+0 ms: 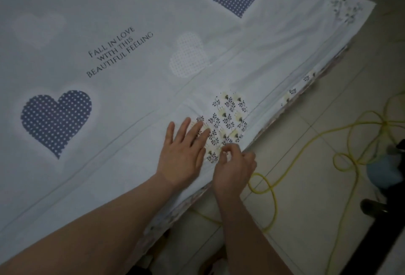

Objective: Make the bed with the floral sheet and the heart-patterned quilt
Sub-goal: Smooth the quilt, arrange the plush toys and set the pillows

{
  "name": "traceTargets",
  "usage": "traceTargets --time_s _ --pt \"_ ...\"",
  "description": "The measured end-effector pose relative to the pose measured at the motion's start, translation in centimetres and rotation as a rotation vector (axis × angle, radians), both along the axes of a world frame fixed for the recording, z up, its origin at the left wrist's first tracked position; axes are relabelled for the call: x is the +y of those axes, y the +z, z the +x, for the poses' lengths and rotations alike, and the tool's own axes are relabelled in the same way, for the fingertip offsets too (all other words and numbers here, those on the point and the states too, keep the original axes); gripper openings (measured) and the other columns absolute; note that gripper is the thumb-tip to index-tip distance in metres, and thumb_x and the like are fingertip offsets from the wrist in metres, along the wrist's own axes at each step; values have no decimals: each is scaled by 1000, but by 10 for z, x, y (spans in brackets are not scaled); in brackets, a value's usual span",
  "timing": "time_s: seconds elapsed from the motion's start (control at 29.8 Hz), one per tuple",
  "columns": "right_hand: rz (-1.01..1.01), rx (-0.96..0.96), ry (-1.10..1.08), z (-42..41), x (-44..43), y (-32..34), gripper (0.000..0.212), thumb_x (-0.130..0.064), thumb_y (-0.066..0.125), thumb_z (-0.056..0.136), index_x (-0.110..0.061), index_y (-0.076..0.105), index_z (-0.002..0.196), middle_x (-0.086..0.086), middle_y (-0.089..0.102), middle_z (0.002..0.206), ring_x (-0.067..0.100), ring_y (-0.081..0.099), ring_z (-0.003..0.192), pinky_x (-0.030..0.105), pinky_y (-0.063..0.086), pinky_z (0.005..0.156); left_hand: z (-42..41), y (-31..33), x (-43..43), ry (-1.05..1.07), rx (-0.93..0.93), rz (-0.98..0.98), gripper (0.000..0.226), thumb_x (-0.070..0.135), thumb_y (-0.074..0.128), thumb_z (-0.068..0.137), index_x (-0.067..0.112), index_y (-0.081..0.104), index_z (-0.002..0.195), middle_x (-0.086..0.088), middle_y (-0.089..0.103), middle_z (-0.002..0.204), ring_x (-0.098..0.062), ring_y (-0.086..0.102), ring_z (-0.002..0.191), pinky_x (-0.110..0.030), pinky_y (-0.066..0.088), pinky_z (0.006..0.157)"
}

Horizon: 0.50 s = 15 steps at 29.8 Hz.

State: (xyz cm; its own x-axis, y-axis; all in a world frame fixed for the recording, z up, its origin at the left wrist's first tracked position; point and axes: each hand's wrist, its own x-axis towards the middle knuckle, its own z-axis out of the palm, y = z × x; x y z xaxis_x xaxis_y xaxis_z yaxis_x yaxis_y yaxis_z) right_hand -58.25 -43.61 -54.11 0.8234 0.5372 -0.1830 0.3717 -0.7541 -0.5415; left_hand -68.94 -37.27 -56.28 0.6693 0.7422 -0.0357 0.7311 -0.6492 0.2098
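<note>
Head view: yellow cord [275, 206] beside quilt [109, 33]

Quilt [122, 7] over sheet [292, 96], cable [275, 204] on floor [317, 213] right of both

Pale blue heart-patterned fabric quilt [131, 7]: dark print "FALL IN LOVE WITH THIS BEAUTIFUL FEELING", well up-left of the right hand [233, 165] pinching it.
</note>
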Motion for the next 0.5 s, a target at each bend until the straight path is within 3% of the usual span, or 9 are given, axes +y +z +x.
traceTargets --time_s 0.07,0.13,0.2,0.3,0.4,0.5 --pt "78 -45 -61 21 12 8 27 -24 72 85 -19 63 110 12 50 116 31 46 103 34 37 88 12 9 11 -1 -74 36 45 32 38 101 16 53 141 -9 48 147 -33 34 143 -57 21 116" --pt "203 67 -202 51 35 19 45 -34 68 89 -16 51 128 15 46 129 35 49 113 39 41 95 34 17 28 -20 -141 40 47 30 36 103 13 48 144 -12 45 149 -34 32 144 -54 22 118" --pt "245 232 -324 83 67 29 57 -33 66 92 -9 41 136 19 48 137 35 51 120 30 38 95 67 18 49 -95 -132 47 49 32 33 104 15 41 149 -11 38 155 -33 26 146 -50 19 119" --pt "247 290 -337 127 89 28 43 -13 64 93 -8 45 130 15 57 132 30 57 116 16 33 82 110 5 70 -159 -32 -11 54 39 24 103 20 36 152 -7 32 158 -32 23 148 -50 16 120" --pt "124 216 -409 153 57 11 32 -9 61 91 -15 50 120 12 66 116 33 61 108 28 40 89 132 -10 58 -310 123 -5 59 45 11 100 29 25 155 0 20 163 -30 12 151 -49 8 122" --pt "115 132 -287 164 42 -3 36 -4 64 87 -13 48 118 17 63 112 35 58 107 33 39 90 145 -9 47 -318 57 42 52 47 25 101 31 42 148 -1 36 156 -35 31 144 -50 27 114"
